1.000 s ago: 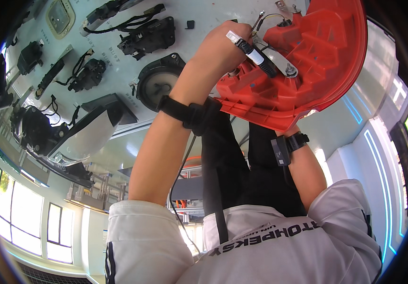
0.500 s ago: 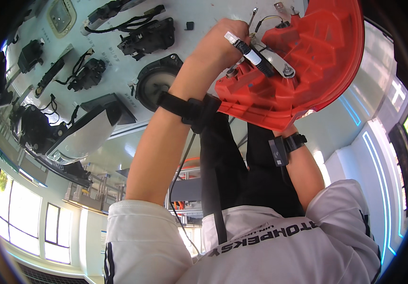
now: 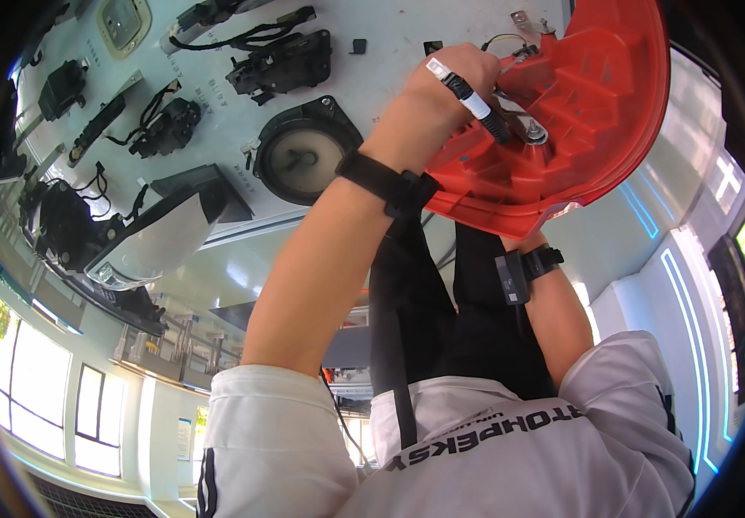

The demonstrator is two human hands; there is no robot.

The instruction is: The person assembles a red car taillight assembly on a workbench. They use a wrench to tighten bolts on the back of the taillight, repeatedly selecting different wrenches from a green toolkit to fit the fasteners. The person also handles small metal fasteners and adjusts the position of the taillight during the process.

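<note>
One left hand (image 3: 434, 102) shifted rightward over one red housing (image 3: 604, 97), grip impossible to tell.

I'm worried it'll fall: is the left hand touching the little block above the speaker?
Apart. The head view shows pale surface between the left hand and black block.

Reference: pale grey panel (image 3: 398, 43). Lower left of the panel: dark-framed windows (image 3: 18, 380), bright with daylight, in a white wall (image 3: 161, 449). Lowest left of the panel: dark grille (image 3: 87, 501). Lower right of the panel: white wall section (image 3: 640, 319) bearing blue light strips (image 3: 694, 341).
</note>
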